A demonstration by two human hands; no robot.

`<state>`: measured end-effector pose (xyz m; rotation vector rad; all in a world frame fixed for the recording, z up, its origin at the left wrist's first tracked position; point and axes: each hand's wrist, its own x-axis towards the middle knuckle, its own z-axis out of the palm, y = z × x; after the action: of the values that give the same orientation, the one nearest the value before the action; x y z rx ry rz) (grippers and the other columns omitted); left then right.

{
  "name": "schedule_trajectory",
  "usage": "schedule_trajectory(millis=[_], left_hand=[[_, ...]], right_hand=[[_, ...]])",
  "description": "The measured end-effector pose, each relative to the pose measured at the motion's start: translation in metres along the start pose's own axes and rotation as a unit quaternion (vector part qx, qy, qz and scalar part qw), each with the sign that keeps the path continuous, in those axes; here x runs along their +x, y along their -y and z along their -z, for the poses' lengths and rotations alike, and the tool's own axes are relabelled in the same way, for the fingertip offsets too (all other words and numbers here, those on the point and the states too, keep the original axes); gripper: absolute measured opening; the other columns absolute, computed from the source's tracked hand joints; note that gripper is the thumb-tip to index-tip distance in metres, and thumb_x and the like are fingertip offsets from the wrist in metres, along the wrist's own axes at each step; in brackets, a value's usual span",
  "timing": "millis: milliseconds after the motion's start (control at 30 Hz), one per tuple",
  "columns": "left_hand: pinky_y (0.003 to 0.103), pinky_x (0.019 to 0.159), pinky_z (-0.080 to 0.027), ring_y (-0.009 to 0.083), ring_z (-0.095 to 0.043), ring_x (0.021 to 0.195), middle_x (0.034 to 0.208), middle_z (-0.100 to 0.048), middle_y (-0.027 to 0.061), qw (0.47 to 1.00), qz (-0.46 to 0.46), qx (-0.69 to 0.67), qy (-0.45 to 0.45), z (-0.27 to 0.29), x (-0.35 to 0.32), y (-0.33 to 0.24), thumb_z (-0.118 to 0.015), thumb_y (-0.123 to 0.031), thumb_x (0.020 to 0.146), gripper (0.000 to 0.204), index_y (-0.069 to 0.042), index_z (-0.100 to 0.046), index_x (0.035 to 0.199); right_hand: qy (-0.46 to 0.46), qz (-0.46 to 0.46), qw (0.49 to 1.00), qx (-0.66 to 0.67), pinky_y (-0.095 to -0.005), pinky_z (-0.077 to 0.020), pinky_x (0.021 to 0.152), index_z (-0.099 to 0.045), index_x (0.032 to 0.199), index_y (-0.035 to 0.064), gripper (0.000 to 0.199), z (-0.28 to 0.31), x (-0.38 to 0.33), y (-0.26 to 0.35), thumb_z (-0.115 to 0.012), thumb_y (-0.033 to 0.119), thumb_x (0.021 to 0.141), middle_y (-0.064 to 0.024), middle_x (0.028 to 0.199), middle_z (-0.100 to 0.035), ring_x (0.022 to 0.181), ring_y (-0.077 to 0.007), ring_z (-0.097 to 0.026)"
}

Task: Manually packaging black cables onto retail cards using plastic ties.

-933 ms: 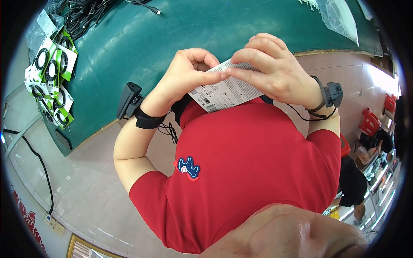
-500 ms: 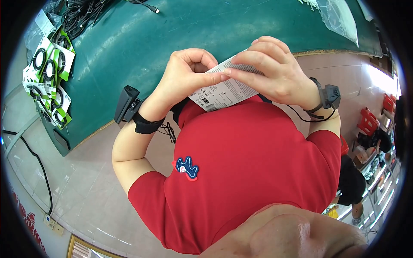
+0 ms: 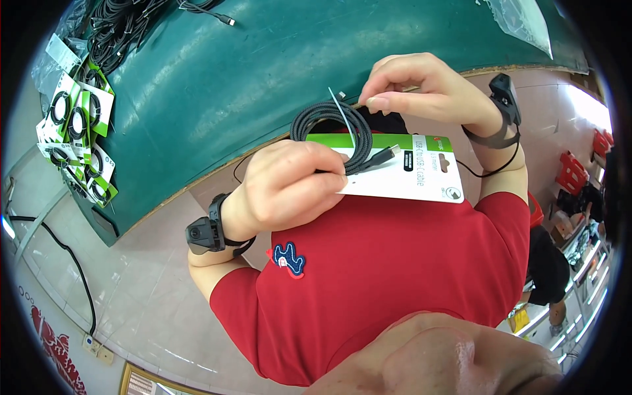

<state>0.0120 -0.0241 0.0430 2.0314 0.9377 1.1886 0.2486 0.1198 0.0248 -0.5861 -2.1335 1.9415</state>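
My left hand (image 3: pixel 289 187) is closed around a coiled black braided cable (image 3: pixel 316 118) and the near-left end of its white and green packaging card (image 3: pixel 395 181). The coil lies on the printed front of the card, with one plug (image 3: pixel 382 157) pointing right across it. A thin pale tie (image 3: pixel 341 108) crosses the coil and sticks up past it. My right hand (image 3: pixel 421 89) is just right of the coil's upper edge, its fingers curled and the thumb pressed toward the index finger. Whatever lies between those fingertips is too small to make out.
The green table (image 3: pixel 217 79) spans the far side. Several carded cables (image 3: pixel 79 125) are heaped at its left end, near a pile of loose black cables (image 3: pixel 122 33). A clear plastic bag (image 3: pixel 523 23) lies at the far right. Another person (image 3: pixel 548 270) is at the right.
The card has turned from its printed back to its front, showing the coiled cable. My left hand now grips coil and card; my right hand has let go of the card and lifted away.
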Motion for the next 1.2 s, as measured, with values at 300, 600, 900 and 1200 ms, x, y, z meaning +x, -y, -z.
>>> schedule_trajectory(millis=[300, 600, 900, 1200], left_hand=[[0.033, 0.06, -0.056, 0.0296, -0.073, 0.081, 0.087, -0.067, 0.0116, 0.994, -0.063, 0.062, 0.071, -0.001, -0.003, 0.008, -0.079, 0.003, 0.064, 0.024, 0.0, -0.066, 0.085], [0.033, 0.061, -0.054, 0.0233, -0.067, 0.076, 0.09, -0.063, 0.0109, 0.992, -0.084, 0.08, 0.045, -0.008, -0.007, 0.015, -0.069, -0.003, 0.067, 0.016, 0.002, -0.063, 0.081], [0.033, 0.058, -0.053, 0.0226, -0.066, 0.071, 0.088, -0.062, 0.0085, 0.996, -0.04, 0.069, 0.041, -0.002, 0.0, 0.015, -0.074, 0.001, 0.065, 0.019, -0.001, -0.062, 0.079], [0.031, 0.053, -0.051, 0.0227, -0.063, 0.067, 0.086, -0.062, 0.0082, 0.998, -0.029, 0.049, 0.013, 0.0, 0.008, 0.02, -0.078, 0.003, 0.061, 0.024, -0.003, -0.062, 0.078]], right_hand=[[0.053, -0.113, 0.991, -0.053, -0.0217, -0.0441, 0.062, -0.07, 0.094, -0.0005, 0.02, -0.014, 0.032, 0.005, -0.076, 0.018, 0.092, -0.0018, 0.089, -0.062, 0.072, -0.0063, -0.055], [0.007, -0.075, 0.995, -0.07, -0.0235, -0.045, 0.06, -0.07, 0.092, 0.0017, 0.014, -0.026, 0.034, -0.014, -0.077, 0.014, 0.089, -0.001, 0.084, -0.061, 0.069, -0.0063, -0.054], [-0.047, 0.165, 0.984, -0.051, -0.0257, -0.047, 0.063, -0.07, 0.093, 0.0006, 0.006, -0.032, 0.021, -0.015, -0.073, -0.001, 0.087, -0.0068, 0.088, -0.066, 0.068, -0.0174, -0.059], [-0.031, 0.409, 0.872, -0.266, -0.0299, -0.0462, 0.053, -0.067, 0.09, -0.0009, 0.016, -0.013, 0.024, 0.001, -0.071, -0.001, 0.075, -0.0088, 0.09, -0.066, 0.066, -0.0211, -0.057]])
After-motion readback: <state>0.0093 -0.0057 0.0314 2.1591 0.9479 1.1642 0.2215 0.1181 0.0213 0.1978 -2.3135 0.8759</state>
